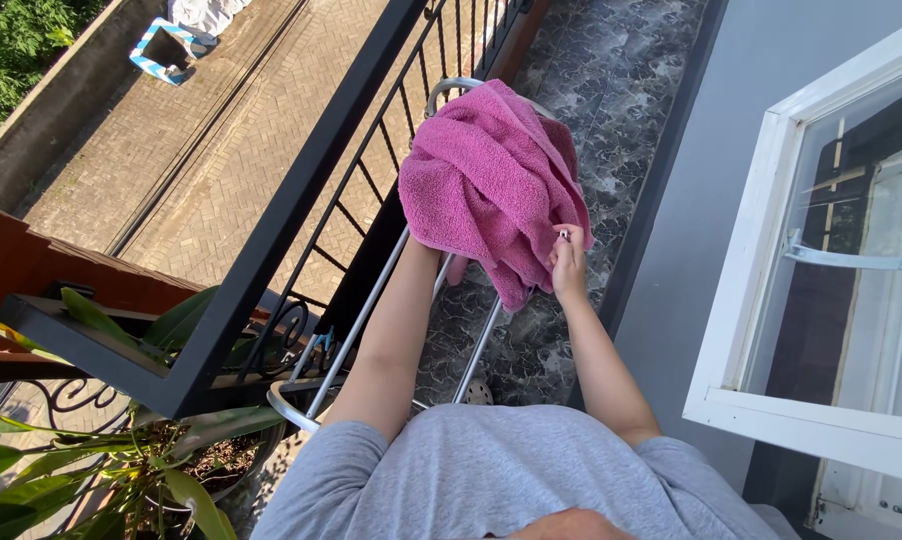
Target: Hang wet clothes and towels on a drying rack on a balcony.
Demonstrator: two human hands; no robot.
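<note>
Pink towel bunched over the far end of the drying rack, beside the balcony railing. Right hand pinching its lower edge; left hand hidden beneath, grip impossible to tell. Could slip off or over the railing, being heaped unevenly.

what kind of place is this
Likely a home balcony above a paved yard: a black metal railing, a dark marble-patterned tile floor, and a metal drying rack holding a pink terry towel.
</note>
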